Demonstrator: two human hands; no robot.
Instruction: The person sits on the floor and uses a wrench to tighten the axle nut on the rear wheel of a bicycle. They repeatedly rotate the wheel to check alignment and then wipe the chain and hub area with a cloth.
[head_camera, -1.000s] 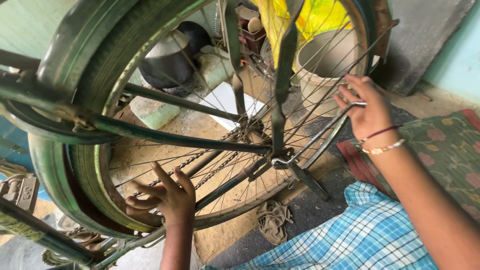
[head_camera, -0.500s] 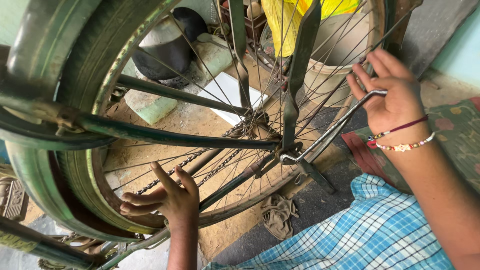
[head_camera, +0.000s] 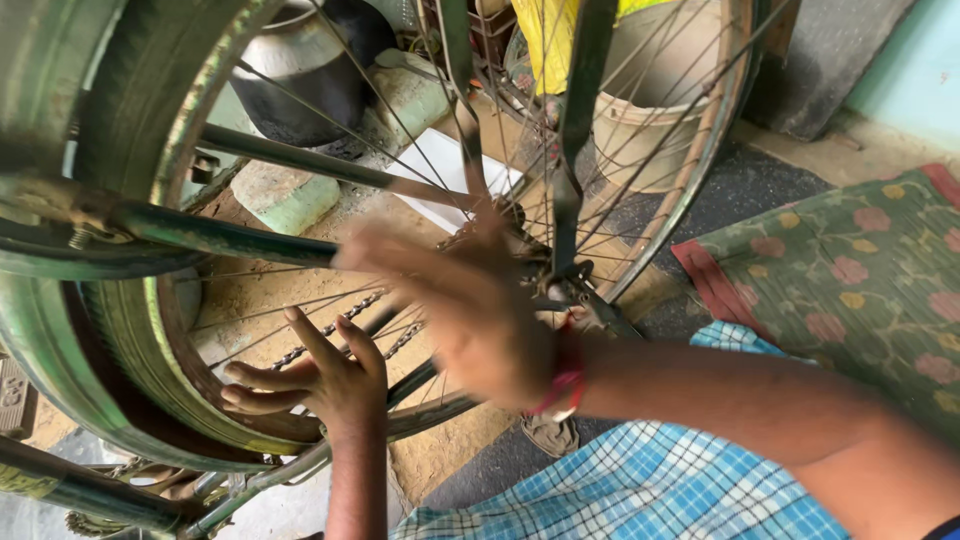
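Observation:
An upturned bicycle wheel with a rusty rim (head_camera: 705, 170) and worn green tyre (head_camera: 140, 370) fills the view. My left hand (head_camera: 325, 380) rests with spread fingers against the tyre's inner edge at the lower left, close to the chain (head_camera: 335, 335). My right hand (head_camera: 470, 310) is motion-blurred in front of the spokes, just left of the hub (head_camera: 572, 275). Its fingers stretch out leftward and nothing shows in it. A red thread and a bead bracelet circle that wrist. A dark fork blade (head_camera: 578, 120) runs down to the hub.
A green frame tube (head_camera: 230, 240) crosses the left side. Behind the wheel stand a dark metal pot (head_camera: 300, 70), a pale bucket (head_camera: 650, 110) and a white box (head_camera: 440, 170). A floral mat (head_camera: 860, 270) lies at right, blue checked cloth (head_camera: 640, 480) below.
My right hand has left the bent metal rod at the wheel's right side and swung left across the spokes to the hub. My left hand has stayed on the tyre.

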